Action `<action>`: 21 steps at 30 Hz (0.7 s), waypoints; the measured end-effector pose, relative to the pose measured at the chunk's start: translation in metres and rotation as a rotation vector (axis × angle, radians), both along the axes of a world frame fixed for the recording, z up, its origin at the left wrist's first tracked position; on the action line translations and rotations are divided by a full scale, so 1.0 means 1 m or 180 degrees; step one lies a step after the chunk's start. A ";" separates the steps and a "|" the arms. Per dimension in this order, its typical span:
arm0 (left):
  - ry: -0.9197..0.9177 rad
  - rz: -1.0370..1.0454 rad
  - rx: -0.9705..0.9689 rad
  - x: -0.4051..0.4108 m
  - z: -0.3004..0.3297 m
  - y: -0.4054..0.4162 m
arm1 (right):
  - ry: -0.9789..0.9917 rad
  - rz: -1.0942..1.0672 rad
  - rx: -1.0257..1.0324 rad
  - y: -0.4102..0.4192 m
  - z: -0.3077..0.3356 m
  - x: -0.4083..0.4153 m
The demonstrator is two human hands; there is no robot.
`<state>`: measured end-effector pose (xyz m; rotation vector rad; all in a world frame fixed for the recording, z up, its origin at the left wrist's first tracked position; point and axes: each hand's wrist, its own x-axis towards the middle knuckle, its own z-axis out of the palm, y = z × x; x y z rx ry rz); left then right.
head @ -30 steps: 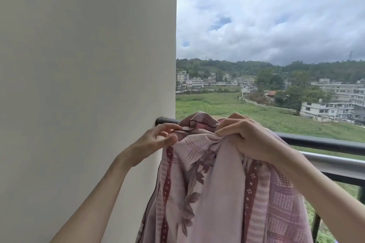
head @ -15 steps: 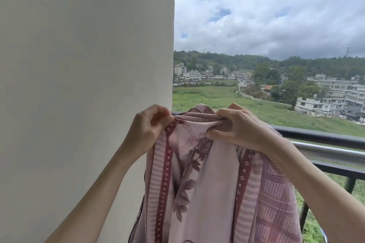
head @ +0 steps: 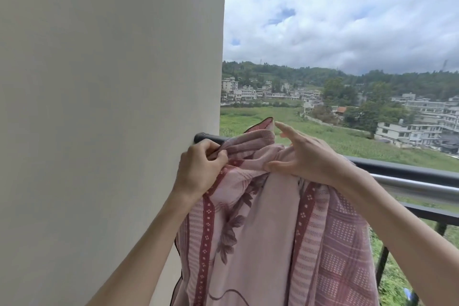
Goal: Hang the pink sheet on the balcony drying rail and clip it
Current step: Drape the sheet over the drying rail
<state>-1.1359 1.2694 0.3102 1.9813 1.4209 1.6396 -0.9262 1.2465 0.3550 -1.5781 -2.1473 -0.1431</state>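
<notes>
The soft, light pink patterned cotton sheet [head: 270,226] bunches over the black metal balcony rail [head: 407,171]. The left hand [head: 198,171] pinches its edge beside the rail's wall end; the right hand [head: 305,159] spreads its fingers, seemingly only the thumb touching cloth. Best taken by the hem.

sheet [head: 268,243]: pale pink ground, bunched at top. Dark red vertical bands with small white diamond-dot motifs, one at left and one right of centre. Mauve-brown leaf sprig running down between the left band and the plain pink middle. Fine pink-and-white stripes next to the red bands. Right side: mauve plaid grid filled with white dots. Thin dark edging along the hem. Curved dark line near bottom.
rail [head: 402,169]: black top bar, black posts; silver-grey bar [head: 422,187] just under it.
wall [head: 99,107]: plain off-white.
Background: green field, white buildings, dark green hills, grey-white cloud with small blue gaps.
</notes>
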 end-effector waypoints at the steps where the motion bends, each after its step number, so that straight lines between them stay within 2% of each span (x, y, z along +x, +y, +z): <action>1: -0.0192 0.0189 -0.0023 -0.006 -0.003 0.003 | -0.0126 -0.0113 -0.0028 -0.002 -0.001 0.002; 3: -0.0305 0.0298 -0.0229 -0.017 -0.008 0.009 | -0.0309 -0.0252 0.0124 -0.007 -0.004 0.004; 5: -0.0054 0.0198 -0.0318 -0.018 -0.014 0.010 | -0.0447 -0.0357 0.0304 -0.011 -0.008 0.004; 7: 0.0199 0.0227 0.0045 -0.008 -0.014 0.007 | -0.0492 -0.0396 0.0463 -0.014 -0.011 0.003; 8: 0.0404 0.0288 0.0390 -0.001 -0.011 0.003 | -0.0481 -0.0411 0.0515 -0.014 -0.012 0.001; 10: 0.1212 0.0277 0.0942 0.016 -0.005 0.000 | -0.0433 -0.0439 0.0632 -0.015 -0.015 0.002; 12: 0.1948 -0.0001 0.0870 0.037 -0.001 0.002 | -0.0355 -0.0480 0.0718 -0.018 -0.018 0.008; 13: 0.2121 -0.0165 0.0666 0.046 -0.002 0.006 | -0.0304 -0.0502 0.0741 -0.020 -0.019 0.013; 15: 0.2161 -0.0387 0.0345 0.059 -0.007 0.014 | -0.0201 -0.0537 0.0777 -0.030 -0.021 0.029; 16: 0.2159 -0.0347 0.0377 0.063 -0.011 0.017 | -0.0157 -0.0552 0.0790 -0.036 -0.022 0.037; 21: 0.2235 0.0244 0.0527 0.072 -0.017 0.017 | -0.0093 -0.0601 0.0881 -0.068 -0.028 0.082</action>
